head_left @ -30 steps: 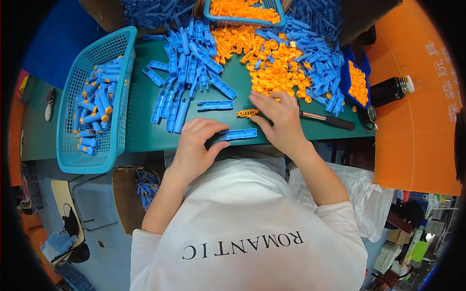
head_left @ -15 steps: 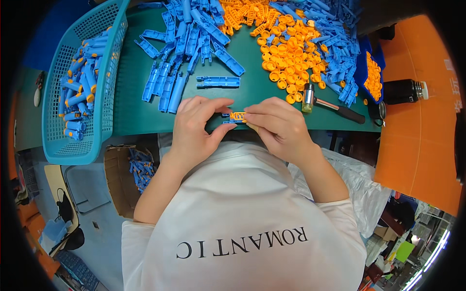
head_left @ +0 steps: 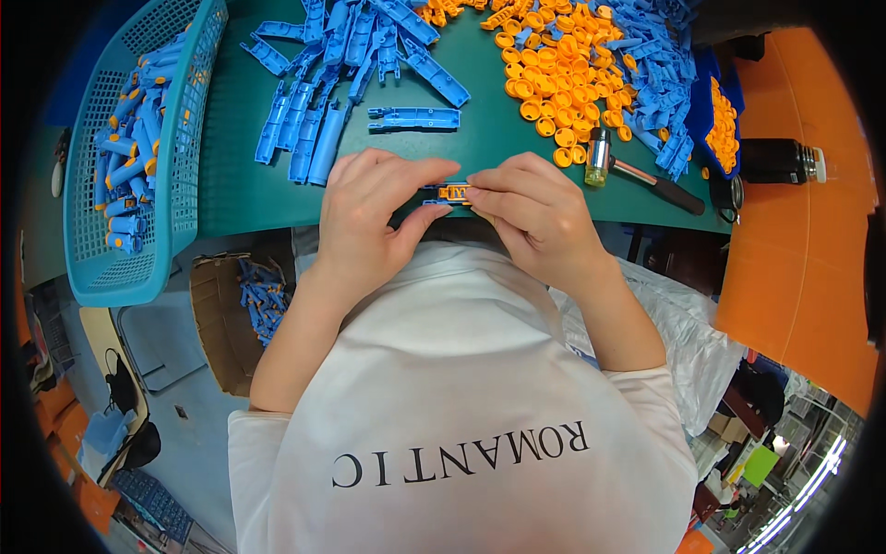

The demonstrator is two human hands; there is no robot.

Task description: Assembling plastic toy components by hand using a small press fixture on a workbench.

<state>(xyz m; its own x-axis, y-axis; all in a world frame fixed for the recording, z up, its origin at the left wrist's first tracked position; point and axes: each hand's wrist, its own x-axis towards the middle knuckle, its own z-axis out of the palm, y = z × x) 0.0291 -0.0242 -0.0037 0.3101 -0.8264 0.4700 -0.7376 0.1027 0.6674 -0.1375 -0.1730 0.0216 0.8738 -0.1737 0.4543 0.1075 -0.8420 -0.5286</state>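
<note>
Just over the table's near edge, my right hand (head_left: 540, 210) pinches a blue plastic half-shell (head_left: 430, 200) with an orange ladder-like insert (head_left: 452, 192) in it. Its fingertips cover the right end of both parts. My left hand (head_left: 374, 208) curves around the left end, thumb and forefinger apart. The thumb lies close to the shell's lower edge; whether it touches is unclear. Beyond the hands, another blue half-shell (head_left: 413, 119) lies with its hollow side up. A pile of blue shells (head_left: 355, 42) is behind it, and orange round caps (head_left: 554, 83) are heaped to the right.
A turquoise basket (head_left: 175, 208) of blue-and-orange assembled pieces stands at the left. On the right lie a hammer (head_left: 660, 189), a blue bin (head_left: 706, 115) of orange parts and a black bottle (head_left: 775, 161). Below the table is a cardboard box (head_left: 217, 323) with blue pieces.
The view has shifted, so the table and its contents sit higher in the picture. Both hands keep nearly the same pose around the half-shell and insert.
</note>
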